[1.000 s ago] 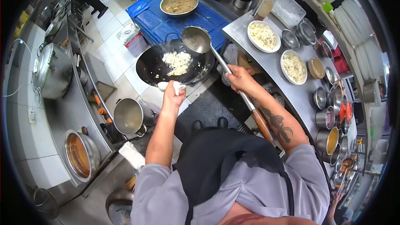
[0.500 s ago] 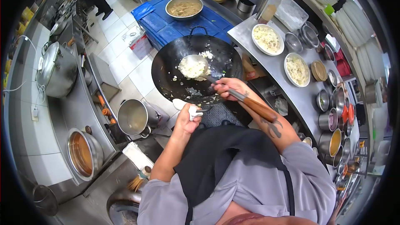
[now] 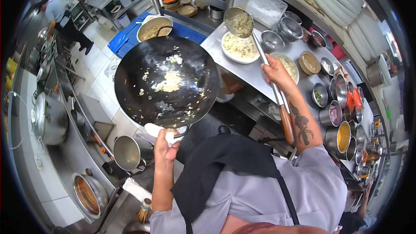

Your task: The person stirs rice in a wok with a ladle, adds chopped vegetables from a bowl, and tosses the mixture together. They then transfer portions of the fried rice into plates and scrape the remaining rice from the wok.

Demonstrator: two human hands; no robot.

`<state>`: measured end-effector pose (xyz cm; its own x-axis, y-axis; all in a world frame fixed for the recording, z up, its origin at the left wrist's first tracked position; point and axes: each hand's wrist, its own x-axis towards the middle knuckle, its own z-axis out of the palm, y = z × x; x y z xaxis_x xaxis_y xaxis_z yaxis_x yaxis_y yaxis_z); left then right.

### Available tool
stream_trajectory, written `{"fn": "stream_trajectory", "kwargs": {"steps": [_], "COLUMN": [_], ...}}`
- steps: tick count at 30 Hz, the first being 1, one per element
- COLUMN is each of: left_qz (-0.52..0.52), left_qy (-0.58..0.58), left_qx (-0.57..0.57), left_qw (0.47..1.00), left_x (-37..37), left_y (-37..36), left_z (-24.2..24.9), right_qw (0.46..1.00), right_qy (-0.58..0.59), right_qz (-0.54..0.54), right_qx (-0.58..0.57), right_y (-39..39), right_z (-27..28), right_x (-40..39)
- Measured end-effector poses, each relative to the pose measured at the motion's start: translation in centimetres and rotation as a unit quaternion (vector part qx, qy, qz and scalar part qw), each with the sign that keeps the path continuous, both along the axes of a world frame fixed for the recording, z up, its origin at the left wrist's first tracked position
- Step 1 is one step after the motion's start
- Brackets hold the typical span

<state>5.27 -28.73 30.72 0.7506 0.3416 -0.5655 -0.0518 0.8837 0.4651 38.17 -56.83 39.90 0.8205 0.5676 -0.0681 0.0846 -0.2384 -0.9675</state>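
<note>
My left hand (image 3: 168, 143) is closed around a handle of the black wok (image 3: 130, 78), with a folded white cloth (image 3: 155, 129) in the grip. Fried rice (image 3: 168, 82) lies in the wok's middle, with loose grains and bits scattered around. My right hand (image 3: 275, 71) grips the shaft of a long ladle (image 3: 269, 81) with a wooden end. Rice fills the ladle's bowl (image 3: 239, 22), which hangs above the far rim of a white bowl (image 3: 253, 60) heaped with rice. A second white bowl (image 3: 295, 74) of rice is partly hidden behind my right hand.
On the steel counter (image 3: 216, 39) stand metal bowls (image 3: 272, 41), a brown bowl (image 3: 310, 63) and a clear tub (image 3: 266, 8). Another pan (image 3: 147, 28) rests on a blue surface (image 3: 123, 39). Pots (image 3: 127, 153) stand left. A person (image 3: 60, 17) works at the far left.
My right hand has carried the loaded ladle out of the wok, over to the white bowl on the counter. My left hand keeps its hold on the wok, which now appears farther left in view.
</note>
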Motion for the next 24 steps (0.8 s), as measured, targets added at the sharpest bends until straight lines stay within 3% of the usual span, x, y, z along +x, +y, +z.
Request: {"fn": "stream_trajectory", "kwargs": {"steps": [2,6,10,15,21,24], "left_qz": [-0.011,0.031,0.048,0.057,0.062,0.061], "left_qy": [-0.024,-0.010,-0.019,-0.028,-0.028,-0.023], "left_qx": [-0.015,0.001,-0.005,-0.023,-0.006,0.026], "left_qw": [1.000,0.999,0.999,0.998,0.998,0.998], "left_x": [1.2,4.4,7.1,8.6,10.1,11.3], "left_y": [-0.2,-2.2,-4.1,-5.2,-6.1,-7.0], "left_z": [0.1,1.6,3.1,3.0,2.6,3.2], "right_qw": [0.997,0.989,0.990,0.912,0.882,0.867], "right_qy": [-0.066,-0.049,-0.046,-0.354,-0.381,-0.449], "right_qz": [-0.026,-0.017,0.004,-0.001,-0.004,0.016], "right_qx": [-0.044,-0.140,-0.133,-0.208,-0.279,-0.216], "right_y": [-1.2,-2.6,-4.5,-5.9,-7.4,-8.3], "right_z": [-2.2,-8.3,-6.9,-9.7,-9.8,-8.0], "right_x": [2.7,9.0,9.7,9.5,11.3,12.4]}}
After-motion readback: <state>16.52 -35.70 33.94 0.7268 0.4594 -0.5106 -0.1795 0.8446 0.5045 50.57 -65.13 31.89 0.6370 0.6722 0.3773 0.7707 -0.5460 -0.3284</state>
